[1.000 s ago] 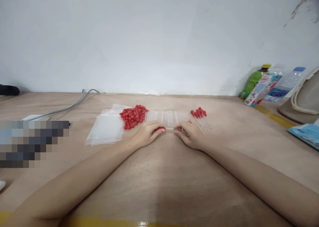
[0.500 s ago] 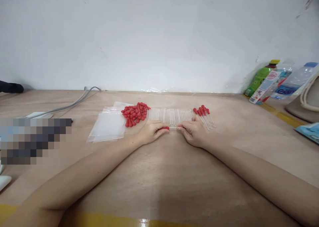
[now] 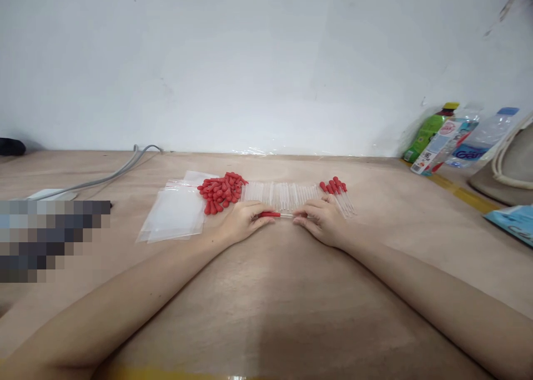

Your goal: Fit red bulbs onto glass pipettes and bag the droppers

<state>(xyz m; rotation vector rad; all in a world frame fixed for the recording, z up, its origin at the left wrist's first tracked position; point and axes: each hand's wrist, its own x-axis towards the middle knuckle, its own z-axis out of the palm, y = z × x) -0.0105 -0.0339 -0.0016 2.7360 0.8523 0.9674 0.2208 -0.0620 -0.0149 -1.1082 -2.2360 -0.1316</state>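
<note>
My left hand [image 3: 245,222] is closed around a red rubber bulb [image 3: 270,214], which shows between its thumb and fingers. A thin clear glass tube [image 3: 286,216] runs from the bulb's right end to my right hand [image 3: 322,221], whose fingers are closed on it. Just behind both hands lies a row of clear glass tubes [image 3: 278,194] side by side. A pile of loose red bulbs [image 3: 220,194] is beyond my left hand. Several droppers [image 3: 333,185], red bulbs on glass tubes, lie behind my right hand, which partly covers their near side.
Clear plastic bags [image 3: 170,216] lie overlapped left of the bulb pile. Grey cables [image 3: 120,171] cross the table at the back left. Bottles [image 3: 431,133] and a carton [image 3: 439,146] lean by the wall at right, near a blue packet [image 3: 512,224].
The view has shifted slightly to the right. More of the red bulb now shows between my left thumb and fingers. Both hands stay at the same tube and bulb.
</note>
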